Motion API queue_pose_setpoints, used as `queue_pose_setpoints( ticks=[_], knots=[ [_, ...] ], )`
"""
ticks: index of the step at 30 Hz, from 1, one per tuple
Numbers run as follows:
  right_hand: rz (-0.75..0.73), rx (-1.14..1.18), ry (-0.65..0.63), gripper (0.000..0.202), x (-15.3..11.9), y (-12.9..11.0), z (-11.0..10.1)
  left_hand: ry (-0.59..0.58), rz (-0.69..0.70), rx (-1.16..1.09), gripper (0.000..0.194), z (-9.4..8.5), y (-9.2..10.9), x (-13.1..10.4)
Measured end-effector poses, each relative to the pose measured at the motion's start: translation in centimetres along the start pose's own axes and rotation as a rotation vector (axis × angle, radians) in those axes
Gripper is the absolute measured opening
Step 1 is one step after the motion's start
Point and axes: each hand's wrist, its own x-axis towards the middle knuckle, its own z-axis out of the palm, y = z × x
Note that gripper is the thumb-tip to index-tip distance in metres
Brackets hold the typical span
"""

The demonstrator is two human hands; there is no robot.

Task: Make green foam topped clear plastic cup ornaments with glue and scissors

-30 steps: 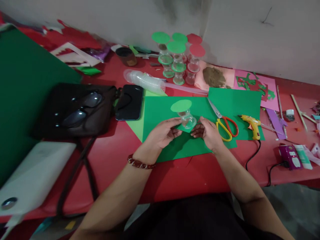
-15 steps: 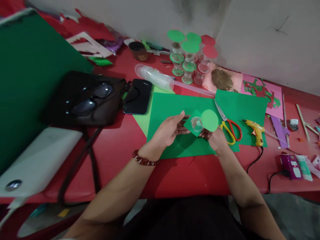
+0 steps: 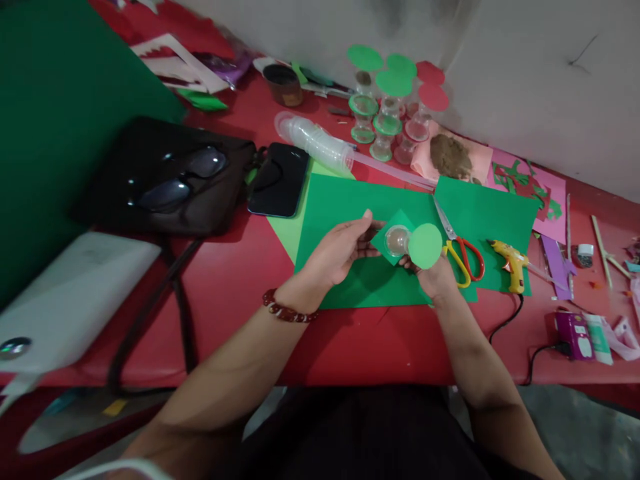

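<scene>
In the middle of the head view, my right hand [image 3: 436, 275] grips a small hourglass shape of clear plastic cups [image 3: 397, 241]. One end carries a light green paper disc [image 3: 425, 246], the other a dark green paper square [image 3: 384, 249]. To its left is my left hand [image 3: 343, 248], thumb raised and fingers stretched toward the square's edge; whether the fingertips touch it is hard to see. Both hands are above a large green paper sheet [image 3: 340, 200]. Scissors [image 3: 461, 250] with red and yellow handles lie just right of my right hand.
A yellow glue gun [image 3: 511, 263] lies on the right. Several similar hourglass shapes [image 3: 385, 125] stand near the wall, beside brown sand on pink paper [image 3: 417, 160]. Stacked clear cups [image 3: 320, 145], a phone [image 3: 280, 180], a black bag [image 3: 200, 213] and a white device [image 3: 85, 293] occupy the left.
The camera view has shifted slightly. The hourglass shape is tilted a little differently, and brown material now shows more clearly through its cup. My right hand keeps its hold.
</scene>
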Motion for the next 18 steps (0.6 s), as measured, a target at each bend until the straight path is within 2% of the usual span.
queue_pose_setpoints(
  ticks=[6,10,12,16,18],
  knots=[
    [0.018,-0.043,-0.057,0.030,0.1,-0.5,-0.5,0.070,0.119,-0.040,0.033,-0.2,0.6,0.0],
    [0.010,0.000,-0.025,0.028,0.1,-0.5,-0.7,0.146,0.143,-0.069,0.028,-0.3,1.5,-0.2],
    [-0.008,0.039,0.026,0.031,0.1,-0.3,-0.7,0.105,0.127,-0.055,0.028,-0.3,1.7,-0.3],
    [-0.061,0.062,0.072,0.040,0.1,0.0,-0.4,-0.083,0.048,0.010,0.037,0.0,0.7,-0.4],
    [-0.067,0.016,0.039,0.044,0.1,0.0,-0.3,-0.088,0.041,0.028,0.037,0.1,-0.1,-0.2]
  ],
)
